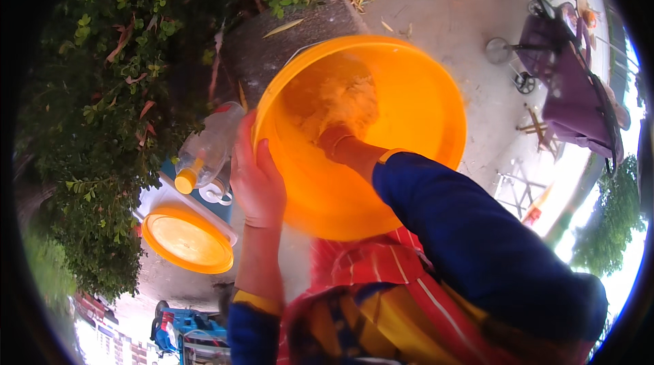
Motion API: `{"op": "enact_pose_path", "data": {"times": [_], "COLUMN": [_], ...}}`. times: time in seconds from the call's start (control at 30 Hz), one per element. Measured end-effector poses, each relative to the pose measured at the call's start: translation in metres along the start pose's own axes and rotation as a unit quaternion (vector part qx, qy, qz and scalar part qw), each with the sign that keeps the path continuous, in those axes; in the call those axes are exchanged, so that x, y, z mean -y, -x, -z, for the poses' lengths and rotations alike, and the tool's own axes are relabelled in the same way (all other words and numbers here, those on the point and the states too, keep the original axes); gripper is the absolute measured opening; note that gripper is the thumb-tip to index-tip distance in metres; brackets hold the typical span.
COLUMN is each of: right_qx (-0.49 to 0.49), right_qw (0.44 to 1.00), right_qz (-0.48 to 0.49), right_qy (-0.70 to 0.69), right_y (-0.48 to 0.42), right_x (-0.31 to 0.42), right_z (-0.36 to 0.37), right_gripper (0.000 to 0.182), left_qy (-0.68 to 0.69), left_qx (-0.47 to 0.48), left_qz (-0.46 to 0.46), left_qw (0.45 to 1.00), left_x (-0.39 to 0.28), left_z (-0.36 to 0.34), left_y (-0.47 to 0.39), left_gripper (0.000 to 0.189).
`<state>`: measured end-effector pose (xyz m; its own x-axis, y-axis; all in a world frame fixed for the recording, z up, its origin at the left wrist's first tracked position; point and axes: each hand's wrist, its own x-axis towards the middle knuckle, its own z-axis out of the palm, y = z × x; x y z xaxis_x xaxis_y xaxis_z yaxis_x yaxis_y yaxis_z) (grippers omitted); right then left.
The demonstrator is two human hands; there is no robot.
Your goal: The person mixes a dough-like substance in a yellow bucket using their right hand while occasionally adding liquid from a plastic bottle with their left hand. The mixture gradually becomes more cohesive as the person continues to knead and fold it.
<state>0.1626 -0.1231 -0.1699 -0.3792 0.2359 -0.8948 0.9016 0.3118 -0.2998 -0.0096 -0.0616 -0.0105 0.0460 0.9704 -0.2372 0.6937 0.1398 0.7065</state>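
Observation:
A large orange plastic bucket [419, 104] stands tilted in front of me, with a wire handle at its far rim. My left hand [259, 176] grips the bucket's left rim, thumb and fingers against the wall. Deep inside the bucket, my right hand [334, 136] is sunk in a pale orange, crumbly or doughy mass [347, 99]. Its fingers are hidden in that mass and blurred. Blue sleeves with yellow cuffs cover my arms, and a red striped apron [378, 263] shows below the bucket.
Left of the bucket lie a clear plastic bottle with a yellow cap [209, 145] and a round orange lid [188, 240]. Leafy bushes [102, 109] fill the left side. At the right stand a purple folding cart [567, 84] and a small folding stool [539, 130]. A blue vehicle [191, 329] is behind, lower left.

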Motion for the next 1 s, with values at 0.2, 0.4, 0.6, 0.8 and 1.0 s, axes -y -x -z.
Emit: {"op": "enact_pose_path", "data": {"times": [0.2, 0.4, 0.6, 0.8, 1.0], "right_qx": [-0.053, -0.096, -0.106, -0.231, -0.308], "right_qw": [0.975, 0.96, 0.957, 0.923, 0.868], "right_qz": [-0.173, -0.135, -0.048, -0.081, -0.2], "right_qy": [-0.132, -0.226, -0.265, -0.296, -0.333], "right_y": [0.009, -0.081, -0.103, -0.088, -0.066], "right_x": [-0.051, -0.038, -0.057, -0.051, -0.149], "right_z": [-0.045, 0.008, 0.001, -0.016, -0.014], "right_gripper": [0.026, 0.027, 0.031, 0.033, 0.033], "left_qy": [-0.013, -0.009, -0.031, -0.016, 0.004], "left_qx": [-0.004, -0.006, 0.006, 0.018, 0.007], "left_qz": [0.018, 0.019, 0.055, 0.041, 0.031], "left_qw": [1.0, 1.0, 0.998, 0.999, 0.999], "left_x": [0.006, 0.0, -0.011, -0.003, 0.001], "left_z": [0.001, 0.003, 0.006, 0.005, 0.004], "left_y": [-0.001, -0.001, -0.001, -0.002, -0.002], "left_gripper": [0.035, 0.034, 0.035, 0.036, 0.036]}}
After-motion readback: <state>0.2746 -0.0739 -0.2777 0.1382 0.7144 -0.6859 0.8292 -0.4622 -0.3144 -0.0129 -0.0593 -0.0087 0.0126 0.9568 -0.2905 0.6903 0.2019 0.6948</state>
